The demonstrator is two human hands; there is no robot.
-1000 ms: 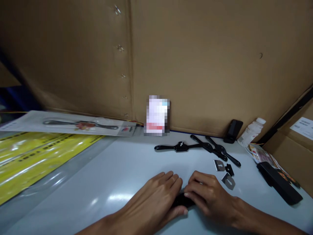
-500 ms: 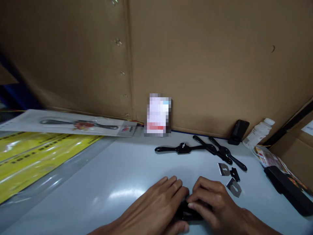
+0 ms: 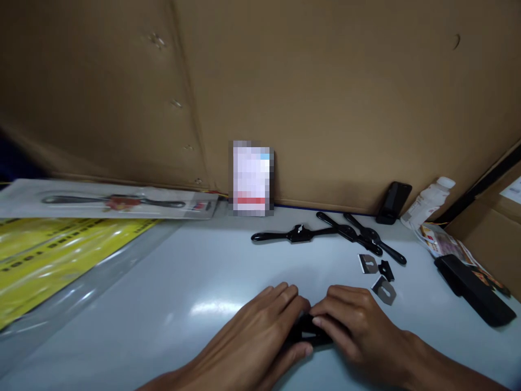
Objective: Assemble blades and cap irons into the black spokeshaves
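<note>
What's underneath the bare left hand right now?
Under the bare left hand, part of a glossy black piece shows beside the thumb, reaching to the right hand. Whatever lies beneath the palm is covered, so the piece's left end cannot be seen.

In front of the leftmost black tool (image 3: 300, 234), the table (image 3: 228, 266) offers passage up to the left hand (image 3: 264, 331); two more tools (image 3: 347, 232) block its right, loose blades (image 3: 378, 284) its front right, cardboard (image 3: 325, 108) its back.

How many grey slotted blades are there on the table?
2: one slotted blade left of the small black plate, another nearer the right hand. That hand or the left hand could hide more.
</note>
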